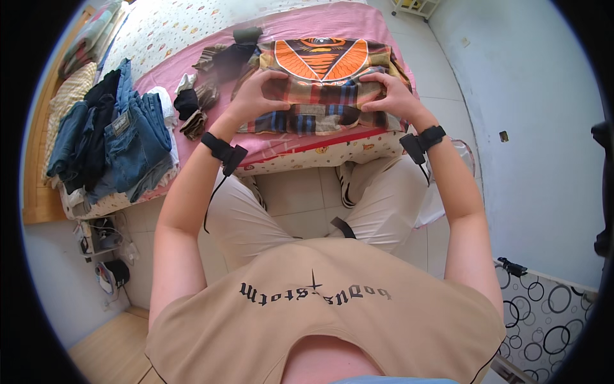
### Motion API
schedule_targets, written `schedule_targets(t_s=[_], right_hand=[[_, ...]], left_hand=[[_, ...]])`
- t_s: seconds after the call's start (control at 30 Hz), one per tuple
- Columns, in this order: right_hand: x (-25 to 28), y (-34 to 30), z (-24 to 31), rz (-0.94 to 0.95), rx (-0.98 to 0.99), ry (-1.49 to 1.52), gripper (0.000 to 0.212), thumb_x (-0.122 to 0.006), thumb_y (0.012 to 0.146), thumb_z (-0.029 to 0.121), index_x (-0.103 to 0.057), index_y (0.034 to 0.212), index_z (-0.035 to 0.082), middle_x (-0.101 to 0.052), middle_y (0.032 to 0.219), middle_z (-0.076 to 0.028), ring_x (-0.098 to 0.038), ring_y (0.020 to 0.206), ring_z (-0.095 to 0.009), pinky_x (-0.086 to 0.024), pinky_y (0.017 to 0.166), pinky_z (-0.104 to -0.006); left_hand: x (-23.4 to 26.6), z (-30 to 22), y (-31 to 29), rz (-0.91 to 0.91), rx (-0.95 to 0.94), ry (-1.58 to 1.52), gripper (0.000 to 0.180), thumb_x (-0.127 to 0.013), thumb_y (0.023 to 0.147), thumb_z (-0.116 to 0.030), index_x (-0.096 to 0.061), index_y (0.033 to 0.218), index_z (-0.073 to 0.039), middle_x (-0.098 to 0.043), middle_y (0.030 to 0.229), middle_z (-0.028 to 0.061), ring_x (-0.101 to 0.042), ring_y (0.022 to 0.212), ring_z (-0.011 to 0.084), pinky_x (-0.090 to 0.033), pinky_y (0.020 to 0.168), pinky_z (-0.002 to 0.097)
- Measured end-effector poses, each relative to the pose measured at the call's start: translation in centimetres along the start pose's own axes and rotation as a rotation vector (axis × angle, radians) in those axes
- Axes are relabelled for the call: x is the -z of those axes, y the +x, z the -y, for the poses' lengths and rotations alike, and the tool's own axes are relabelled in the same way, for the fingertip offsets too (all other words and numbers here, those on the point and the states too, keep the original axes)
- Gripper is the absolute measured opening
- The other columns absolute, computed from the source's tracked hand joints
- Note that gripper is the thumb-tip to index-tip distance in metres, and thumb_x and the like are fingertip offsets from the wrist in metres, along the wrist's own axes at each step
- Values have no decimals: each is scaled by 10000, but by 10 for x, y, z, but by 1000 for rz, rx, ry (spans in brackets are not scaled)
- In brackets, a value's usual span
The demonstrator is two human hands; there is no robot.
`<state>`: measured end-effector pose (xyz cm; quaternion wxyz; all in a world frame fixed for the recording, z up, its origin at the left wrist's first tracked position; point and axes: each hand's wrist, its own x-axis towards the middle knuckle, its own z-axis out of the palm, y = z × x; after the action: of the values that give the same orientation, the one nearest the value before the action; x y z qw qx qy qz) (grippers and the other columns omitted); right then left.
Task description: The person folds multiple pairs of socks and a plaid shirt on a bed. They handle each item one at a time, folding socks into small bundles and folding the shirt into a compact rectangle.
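A plaid shirt with a large orange and black print lies folded flat on the bed in front of me, its collar area toward me. My left hand rests on the shirt's left side, thumb and fingers spread apart. On the right side, my right hand mirrors it, with thumb and fingers also apart on the cloth. Neither hand visibly pinches the fabric. Black bands with a small device circle both wrists.
Left on the bed lies a pile of jeans and dark clothes. Several bundled socks and dark cloth pieces sit between the pile and the shirt. A pink sheet covers the bed, and a white wall stands at right.
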<state>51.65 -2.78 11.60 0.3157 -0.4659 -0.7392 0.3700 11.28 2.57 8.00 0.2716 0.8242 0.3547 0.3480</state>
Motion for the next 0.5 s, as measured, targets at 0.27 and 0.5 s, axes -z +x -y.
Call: schedule_targets(t_s=[0.27, 0.5], right_hand=[[11, 16, -27, -160, -43, -181, 122, -732, 852, -25, -752, 969, 1, -751, 842, -15, -637, 770, -61, -513, 699, -255], [19, 31, -56, -292, -115, -323, 144, -729, 876, 16, -776, 1011, -1, -782, 879, -64, -688, 793, -124, -540, 731, -281]], left_hand=[[5, -11, 15, -64, 68, 108, 273, -867, 857, 5, -719, 1086, -2, -736, 899, 93, -741, 822, 158, -596, 763, 331], [-6, -3, 27, -176, -89, 277, 260, -840, 892, -68, -669, 1081, -17, -699, 868, 153, -694, 757, 318, -560, 714, 405]])
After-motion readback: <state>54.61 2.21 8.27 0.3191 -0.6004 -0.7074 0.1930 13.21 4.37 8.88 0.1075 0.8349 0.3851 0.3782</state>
